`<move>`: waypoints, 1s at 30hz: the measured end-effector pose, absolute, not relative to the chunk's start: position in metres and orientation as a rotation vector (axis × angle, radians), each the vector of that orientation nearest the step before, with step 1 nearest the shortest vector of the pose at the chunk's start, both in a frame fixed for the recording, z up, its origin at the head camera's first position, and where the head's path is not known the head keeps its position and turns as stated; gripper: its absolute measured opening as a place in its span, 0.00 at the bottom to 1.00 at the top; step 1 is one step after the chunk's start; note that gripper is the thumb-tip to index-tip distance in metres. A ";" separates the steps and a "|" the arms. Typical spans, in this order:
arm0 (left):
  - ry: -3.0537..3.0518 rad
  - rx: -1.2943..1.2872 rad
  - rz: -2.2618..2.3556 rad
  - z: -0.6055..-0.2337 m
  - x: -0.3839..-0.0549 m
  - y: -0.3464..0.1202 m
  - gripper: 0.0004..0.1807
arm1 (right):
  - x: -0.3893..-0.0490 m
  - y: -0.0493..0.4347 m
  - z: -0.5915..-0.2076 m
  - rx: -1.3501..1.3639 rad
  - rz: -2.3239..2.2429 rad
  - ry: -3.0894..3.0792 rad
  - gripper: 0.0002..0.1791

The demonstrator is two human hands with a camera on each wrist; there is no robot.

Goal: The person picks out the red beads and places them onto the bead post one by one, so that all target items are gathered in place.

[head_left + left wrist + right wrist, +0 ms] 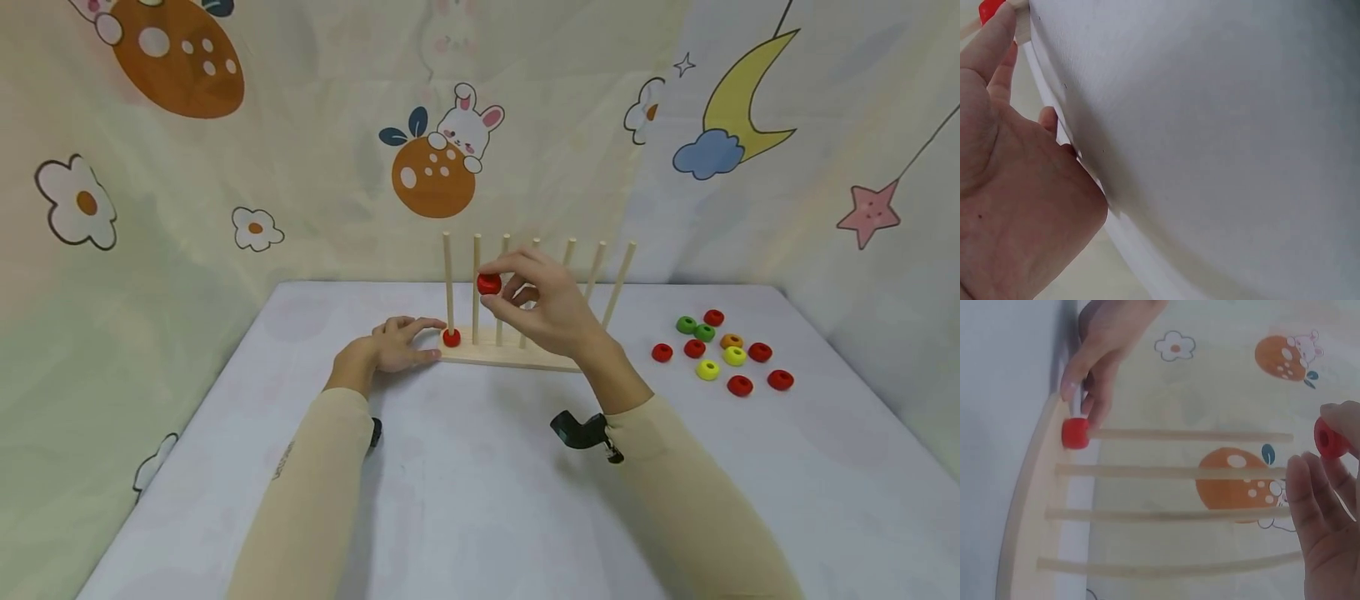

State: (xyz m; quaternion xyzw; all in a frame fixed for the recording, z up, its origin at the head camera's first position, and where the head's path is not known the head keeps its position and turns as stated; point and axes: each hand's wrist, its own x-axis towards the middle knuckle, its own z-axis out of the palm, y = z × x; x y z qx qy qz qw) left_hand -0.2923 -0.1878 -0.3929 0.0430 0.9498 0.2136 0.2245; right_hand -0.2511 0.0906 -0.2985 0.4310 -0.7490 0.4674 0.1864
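Note:
A wooden peg stand (510,357) with a row of upright pegs stands on the table. One red bead (452,337) sits at the bottom of its leftmost peg. My left hand (397,343) holds the left end of the base, thumb at the near side and a finger at the far side. Between thumb and fingertips my right hand (551,304) pinches another red bead (489,284), raised in front of the pegs. In the right wrist view, the hole of this held bead (1327,439) shows, and it is apart from the peg tips.
Loose beads lie on the table to the right: several red ones (739,385), green beads (686,325), yellow beads (707,370) and an orange bead (731,341). A patterned cloth (330,167) hangs behind the white table (465,483).

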 end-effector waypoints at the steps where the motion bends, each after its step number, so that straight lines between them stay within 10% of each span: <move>1: 2.620 0.122 0.588 -0.393 -0.292 -0.188 0.37 | -0.251 0.088 -0.298 1.206 1.314 -2.102 0.16; 30: 2.618 0.107 0.577 -0.398 -0.298 -0.188 0.37 | -0.277 0.044 -0.296 1.036 1.259 -2.020 0.15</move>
